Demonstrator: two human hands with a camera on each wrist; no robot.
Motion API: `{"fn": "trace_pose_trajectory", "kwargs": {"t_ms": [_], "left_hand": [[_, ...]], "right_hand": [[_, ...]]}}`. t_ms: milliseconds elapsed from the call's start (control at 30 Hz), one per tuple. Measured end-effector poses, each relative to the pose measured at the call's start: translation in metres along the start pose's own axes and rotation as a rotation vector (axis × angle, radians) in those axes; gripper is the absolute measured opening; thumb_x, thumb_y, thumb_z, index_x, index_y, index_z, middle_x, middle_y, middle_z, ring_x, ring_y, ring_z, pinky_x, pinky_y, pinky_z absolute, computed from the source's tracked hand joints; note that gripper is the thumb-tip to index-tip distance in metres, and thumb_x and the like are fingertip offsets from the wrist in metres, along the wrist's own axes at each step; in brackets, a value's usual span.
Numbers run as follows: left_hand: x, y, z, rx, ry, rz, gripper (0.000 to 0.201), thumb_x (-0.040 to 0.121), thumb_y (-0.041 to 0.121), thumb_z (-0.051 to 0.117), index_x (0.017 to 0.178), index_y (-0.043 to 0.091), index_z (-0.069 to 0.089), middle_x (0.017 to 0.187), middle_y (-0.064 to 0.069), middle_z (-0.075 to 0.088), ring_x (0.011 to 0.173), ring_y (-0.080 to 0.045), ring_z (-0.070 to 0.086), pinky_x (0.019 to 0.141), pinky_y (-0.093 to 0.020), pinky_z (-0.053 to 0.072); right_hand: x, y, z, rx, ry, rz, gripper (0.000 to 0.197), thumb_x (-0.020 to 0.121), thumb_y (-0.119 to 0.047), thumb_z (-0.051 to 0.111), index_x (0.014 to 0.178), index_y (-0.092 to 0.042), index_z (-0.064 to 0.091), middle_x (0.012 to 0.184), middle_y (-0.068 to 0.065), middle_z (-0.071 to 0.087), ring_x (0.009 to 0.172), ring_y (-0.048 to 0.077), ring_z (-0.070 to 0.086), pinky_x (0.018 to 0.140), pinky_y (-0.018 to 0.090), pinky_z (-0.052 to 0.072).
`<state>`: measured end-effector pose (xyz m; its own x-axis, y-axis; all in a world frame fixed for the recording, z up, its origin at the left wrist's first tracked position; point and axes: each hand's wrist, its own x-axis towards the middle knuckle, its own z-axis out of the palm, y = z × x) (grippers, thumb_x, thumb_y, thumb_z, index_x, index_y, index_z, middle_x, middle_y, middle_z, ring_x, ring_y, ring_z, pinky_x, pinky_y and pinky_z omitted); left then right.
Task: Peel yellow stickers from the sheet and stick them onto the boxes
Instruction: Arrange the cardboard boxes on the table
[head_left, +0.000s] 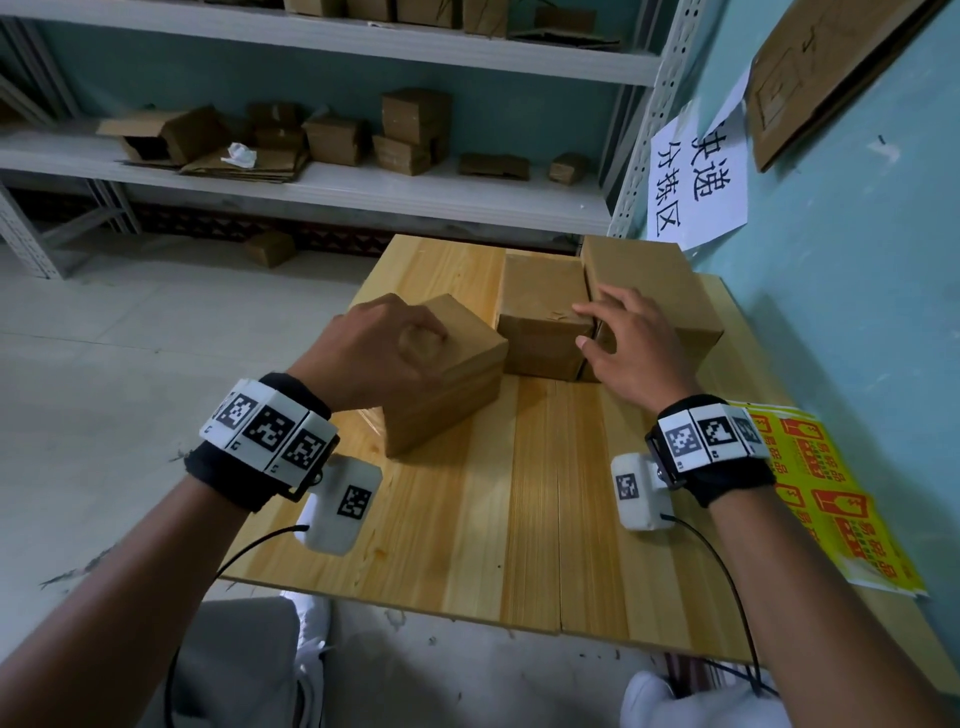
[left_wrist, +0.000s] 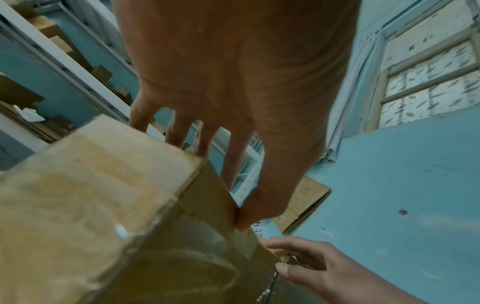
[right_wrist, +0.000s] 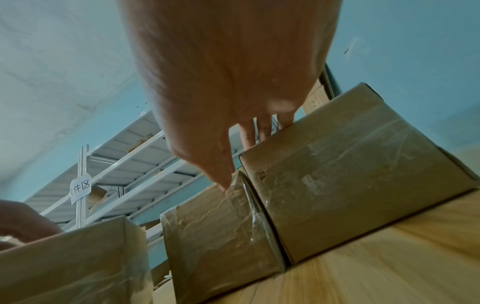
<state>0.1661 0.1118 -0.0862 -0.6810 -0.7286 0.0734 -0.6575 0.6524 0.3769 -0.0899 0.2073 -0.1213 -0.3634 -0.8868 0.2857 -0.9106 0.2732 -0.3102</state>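
Each bare forearm wears a black wristband (head_left: 234, 475) topped with a ring of white blocks carrying black square markers (head_left: 270, 431). A white camera housing (head_left: 340, 506) with its own marker hangs under each wrist, trailing a thin black cable (head_left: 727, 577). Light grey trousers (head_left: 234, 660) show below.

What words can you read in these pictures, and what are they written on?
"快递分拣区": white paper sign on the blue wall; its first character is partly hidden.
"件区": paper label on the shelf post, the rest cut off.
Yellow sticker sheet: red print too blurred to read.
Wrist markers: square codes, no words.
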Motion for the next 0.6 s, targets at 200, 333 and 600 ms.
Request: {"fn": "trace_pose_trajectory", "kwargs": {"t_ms": [200, 333, 600], "left_hand": [[-0.005, 0.006, 0.004, 0.004, -0.090, 0.106, 0.064, 0.083, 0.047, 0.067, 0.141, 0.030, 0.045, 0.131, 0.005, 0.044, 0.105, -0.008, 0.040, 0.082, -0.023, 0.031], [-0.004, 0.016, 0.011, -0.039, -0.097, 0.162, 0.053, 0.081, 0.051, 0.068, 0.130, 0.032, 0.056, 0.122, 0.010, 0.047, 0.104, -0.007, 0.042, 0.081, -0.024, 0.033], [0.001, 0.042, 0.026, -0.134, -0.144, 0.244, 0.050, 0.079, 0.053, 0.068, 0.124, 0.035, 0.060, 0.123, 0.009, 0.048, 0.110, -0.010, 0.046, 0.089, -0.027, 0.041]], "right_hand": [[0.002, 0.004, 0.001, 0.058, 0.010, -0.016, 0.038, 0.099, -0.018, 0.056, 0.137, -0.021, 0.056, 0.151, 0.004, 0.039, 0.143, 0.022, 0.030, 0.112, 0.032, 0.026], [0.000, 0.007, -0.002, 0.128, 0.019, -0.023, 0.039, 0.099, -0.013, 0.054, 0.138, -0.018, 0.056, 0.148, 0.004, 0.043, 0.140, 0.021, 0.035, 0.105, 0.023, 0.024], [-0.009, 0.012, -0.019, 0.292, 0.073, -0.062, 0.034, 0.099, -0.011, 0.053, 0.132, -0.020, 0.060, 0.134, 0.002, 0.055, 0.125, 0.011, 0.048, 0.098, 0.020, 0.032]]}}
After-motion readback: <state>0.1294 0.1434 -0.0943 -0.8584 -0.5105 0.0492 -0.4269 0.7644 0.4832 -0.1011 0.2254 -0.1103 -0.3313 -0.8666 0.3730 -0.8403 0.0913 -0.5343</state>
